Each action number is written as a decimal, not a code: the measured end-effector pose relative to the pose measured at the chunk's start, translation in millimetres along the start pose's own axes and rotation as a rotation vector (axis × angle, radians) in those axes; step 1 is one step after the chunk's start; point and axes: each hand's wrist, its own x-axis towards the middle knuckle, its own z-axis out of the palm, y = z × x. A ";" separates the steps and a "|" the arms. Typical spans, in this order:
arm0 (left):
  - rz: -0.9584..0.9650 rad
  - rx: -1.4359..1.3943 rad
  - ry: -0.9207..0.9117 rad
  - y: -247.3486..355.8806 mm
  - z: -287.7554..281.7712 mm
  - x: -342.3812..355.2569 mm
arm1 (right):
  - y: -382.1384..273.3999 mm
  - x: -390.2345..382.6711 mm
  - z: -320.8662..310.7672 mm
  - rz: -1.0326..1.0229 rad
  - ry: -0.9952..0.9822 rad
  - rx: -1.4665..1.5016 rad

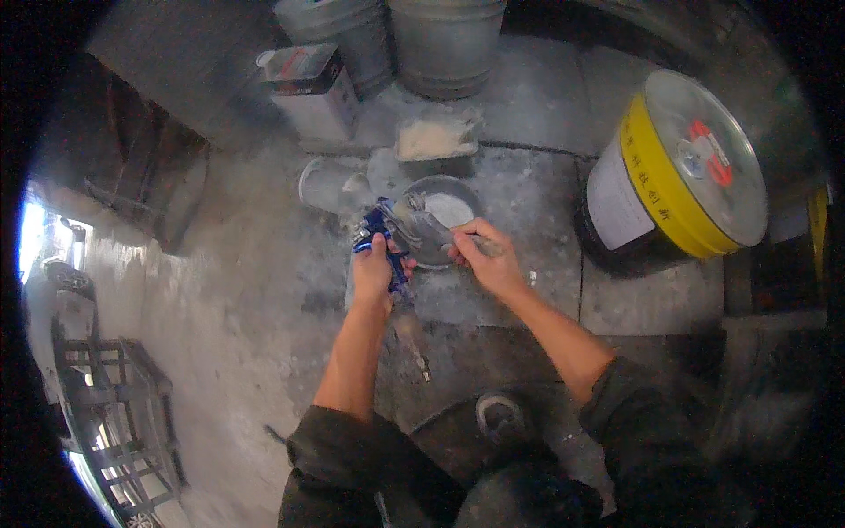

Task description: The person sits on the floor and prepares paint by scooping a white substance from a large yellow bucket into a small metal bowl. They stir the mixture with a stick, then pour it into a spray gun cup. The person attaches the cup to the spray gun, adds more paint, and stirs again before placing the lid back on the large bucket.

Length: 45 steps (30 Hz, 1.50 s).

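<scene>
Our left hand [380, 268] has its grip closed around a blue spray gun [382, 214], by the left side of a round gray bowl [431, 253]. Our right hand [489, 257] is at the bowl's right edge, but we cannot tell if its grip pinches something.

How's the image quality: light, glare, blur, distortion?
Head view: dim, hazy, grainy overall; bright patch at the left edge blown out; pale sheen on the drum lid; fisheye bends straight edges, corners black; fine detail soft on the blue tool in the left hand.
</scene>
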 end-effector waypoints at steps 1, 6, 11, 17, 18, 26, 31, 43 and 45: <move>0.008 -0.017 0.010 -0.2 -2.2 -2.5 | -2.7 -1.5 -1.5 0.017 -0.039 -0.034; -0.007 -0.046 -0.008 -1.4 -3.9 -2.7 | 1.4 4.8 -9.0 -0.105 -0.067 -0.163; -0.010 -0.048 0.048 -7.0 -4.3 1.5 | 20.0 17.3 -24.4 -0.252 0.071 -0.660; -0.010 0.010 0.075 -5.7 -8.2 -3.0 | -12.6 2.4 1.0 -0.113 0.088 -0.484; -0.010 0.003 0.070 -8.0 -7.8 -2.3 | -26.6 -0.3 9.8 -0.123 0.103 -0.305; 0.002 -0.001 0.015 -19.7 -3.9 -1.8 | -15.1 -1.4 19.7 -0.302 0.207 -0.258; 0.063 0.060 0.049 -20.3 -11.6 -0.9 | -7.1 5.2 5.3 -0.161 0.241 -0.242; 0.116 0.375 -0.050 -9.7 -37.4 -3.4 | -50.8 40.7 -4.1 0.191 0.166 0.078; 0.142 0.435 -0.055 -9.6 -27.6 -5.3 | -33.7 41.6 0.1 0.196 0.211 0.052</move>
